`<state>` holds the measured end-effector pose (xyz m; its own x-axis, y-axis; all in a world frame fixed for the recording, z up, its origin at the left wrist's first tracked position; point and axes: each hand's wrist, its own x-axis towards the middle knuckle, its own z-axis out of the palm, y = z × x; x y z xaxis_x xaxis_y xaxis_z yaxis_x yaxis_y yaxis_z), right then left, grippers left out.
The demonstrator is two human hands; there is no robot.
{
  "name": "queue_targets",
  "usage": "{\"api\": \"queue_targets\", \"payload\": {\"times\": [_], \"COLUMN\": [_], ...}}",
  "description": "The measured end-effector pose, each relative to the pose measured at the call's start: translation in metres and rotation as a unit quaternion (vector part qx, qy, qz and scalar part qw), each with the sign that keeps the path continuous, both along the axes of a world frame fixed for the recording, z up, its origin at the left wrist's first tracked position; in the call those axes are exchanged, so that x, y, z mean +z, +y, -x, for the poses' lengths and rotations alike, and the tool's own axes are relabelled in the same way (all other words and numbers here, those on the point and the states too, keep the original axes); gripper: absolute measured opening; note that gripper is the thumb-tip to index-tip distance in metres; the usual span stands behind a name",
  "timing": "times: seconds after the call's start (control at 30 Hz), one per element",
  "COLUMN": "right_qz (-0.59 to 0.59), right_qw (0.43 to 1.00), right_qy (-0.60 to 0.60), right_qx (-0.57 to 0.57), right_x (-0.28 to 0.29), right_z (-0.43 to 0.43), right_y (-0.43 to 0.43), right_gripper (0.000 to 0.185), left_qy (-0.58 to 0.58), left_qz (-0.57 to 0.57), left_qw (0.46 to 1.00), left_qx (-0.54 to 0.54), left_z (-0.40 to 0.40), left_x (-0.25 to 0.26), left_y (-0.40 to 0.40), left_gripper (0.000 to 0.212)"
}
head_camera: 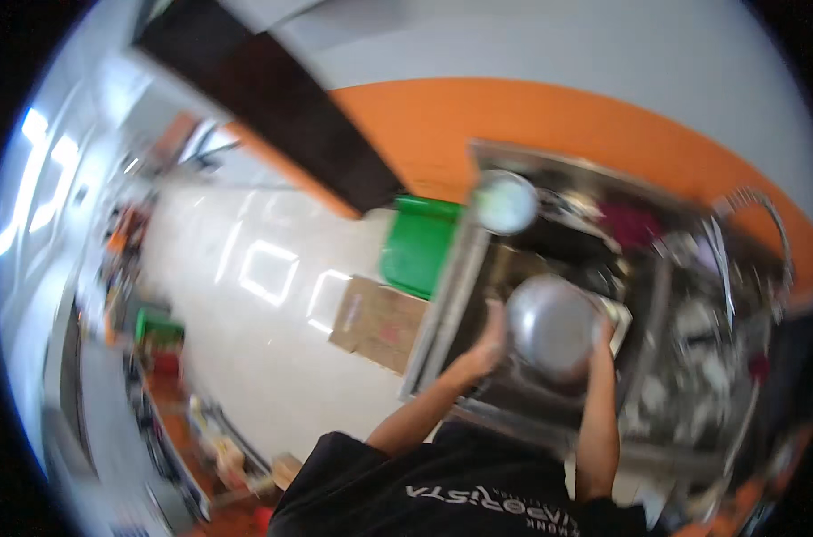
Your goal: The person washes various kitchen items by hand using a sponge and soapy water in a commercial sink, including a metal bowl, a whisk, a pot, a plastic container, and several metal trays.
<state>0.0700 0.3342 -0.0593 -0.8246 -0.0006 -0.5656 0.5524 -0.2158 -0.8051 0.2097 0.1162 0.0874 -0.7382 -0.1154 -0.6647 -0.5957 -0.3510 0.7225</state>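
A round metal bowl (554, 327) is held over the stainless steel sink unit (446, 305). My left hand (490, 342) is at its left edge, thumb pointing up, with the fingers blurred. At the opposite edge, my right hand (604, 332) grips the bowl, its fingers partly hidden. The bowl's smooth, dull side faces up; motion blur hides whether this is its inside or its base. Just beyond my right hand lies a pale, flat-edged item (620, 325), too blurred to name.
A round container (505, 203) stands at the sink's far left corner. A sprung tap hose (765, 208) rises at right, above a basin of blurred wares (698, 376). Left of the sink are a green bin (416, 245) and flattened cardboard (379, 322) on the shiny floor.
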Motion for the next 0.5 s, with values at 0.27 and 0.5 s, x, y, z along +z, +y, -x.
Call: {"api": "queue_targets", "payload": {"times": [0.27, 0.5], "right_qz": [-0.362, -0.383], "right_qw": [0.826, 0.821], "right_qy": [0.337, 0.355], "right_qx": [0.272, 0.229], "right_x": [0.1, 0.121], "right_z": [-0.078, -0.047], "right_y": [-0.06, -0.035], "right_gripper": [0.045, 0.046], "left_qy": [0.068, -0.022], "left_qz": [0.019, 0.131], "left_qw": [0.976, 0.978], "left_qx": [0.204, 0.159], "left_z": [0.01, 0.049], "left_x": [-0.094, -0.013], "left_y": [0.015, 0.038], "left_gripper": [0.061, 0.07]}}
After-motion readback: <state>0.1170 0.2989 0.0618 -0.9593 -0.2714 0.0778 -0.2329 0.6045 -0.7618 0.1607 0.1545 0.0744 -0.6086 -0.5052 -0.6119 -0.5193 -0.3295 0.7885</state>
